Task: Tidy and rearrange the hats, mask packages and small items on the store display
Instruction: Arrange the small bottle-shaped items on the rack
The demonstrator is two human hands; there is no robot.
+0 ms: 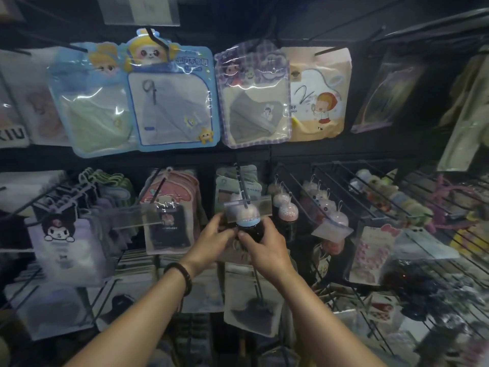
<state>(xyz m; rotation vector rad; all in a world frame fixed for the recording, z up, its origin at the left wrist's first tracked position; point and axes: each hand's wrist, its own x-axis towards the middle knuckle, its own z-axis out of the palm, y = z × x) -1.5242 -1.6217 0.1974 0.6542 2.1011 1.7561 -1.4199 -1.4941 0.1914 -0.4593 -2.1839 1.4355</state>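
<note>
Both my hands meet at the middle of the display around a small dark round item (251, 229) with a light blue band and a pale fuzzy top. My left hand (211, 241), with a dark bead bracelet on the wrist, grips it from the left. From the right, my right hand (264, 247) holds its dark body with curled fingers. The item sits just under a clear price tag holder (260, 203) on a black hook. Above hang mask packages: a green one (92, 107), a blue one (172, 102), a purple checked one (254, 102) and an orange one (320, 96).
Similar fuzzy-topped items (287, 210) hang on hooks to the right. Wire baskets (383, 207) at right hold plush trinkets. A purple character mask pack (63, 234) and a pink one (169, 215) hang at left. More packages hang on lower hooks.
</note>
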